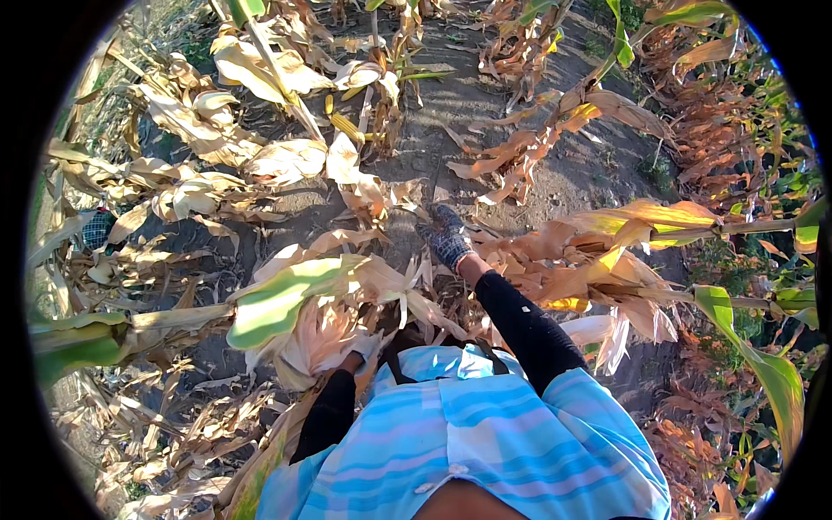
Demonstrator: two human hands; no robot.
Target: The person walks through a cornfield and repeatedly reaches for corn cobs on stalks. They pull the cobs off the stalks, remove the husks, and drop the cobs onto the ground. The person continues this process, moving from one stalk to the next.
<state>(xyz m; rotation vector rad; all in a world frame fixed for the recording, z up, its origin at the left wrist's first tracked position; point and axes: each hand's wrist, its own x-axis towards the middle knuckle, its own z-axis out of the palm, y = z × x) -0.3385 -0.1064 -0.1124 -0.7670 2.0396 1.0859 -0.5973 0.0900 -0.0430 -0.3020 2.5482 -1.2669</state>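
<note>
My right hand [447, 239], in a dark patterned work glove, reaches forward over bare soil beside dry corn leaves. Its fingers are apart, and nothing shows in it. My left hand [366, 346], in a pale glove, is low at my left side among dry corn husks [318, 335]. Leaves and husks partly cover it, so its grip cannot be made out. A broad green-yellow corn leaf [286, 299] lies across the stalk just beyond that hand. Farther ahead, a bare yellow corn ear [347, 127] shows among dry husks.
Corn stalks reach in from the left [182, 317] and from the right [747, 227]. A strip of soil [435, 97] runs ahead between rows of dry leaves. At the far left, a dark checked cloth item [95, 229] shows partly behind leaves.
</note>
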